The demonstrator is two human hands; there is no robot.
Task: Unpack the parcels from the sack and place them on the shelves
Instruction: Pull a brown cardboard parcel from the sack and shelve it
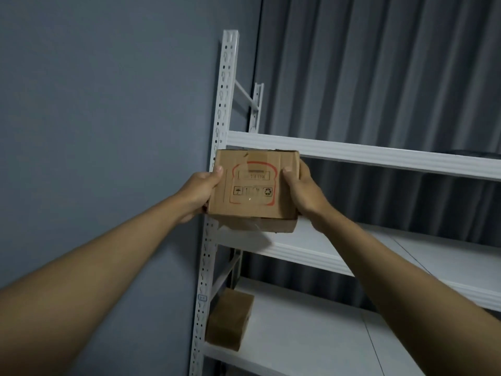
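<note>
Behind the held parcel point(254, 185), fingers of both hands hidden.

- The room is dim, with a cool grey-blue cast over the wall point(95, 104) and the curtain point(379, 77).
- Soft light falls from above and in front; the white shelf beams point(379, 156) are the brightest parts.
- Deep shadow lies under each shelf board.
- Wide-angle distortion bends the slotted upright point(217, 158) and stretches the forearms at the lower corners.
- The picture is slightly soft; print on the cardboard box point(254, 185) is smeared, with a small glint.
</note>
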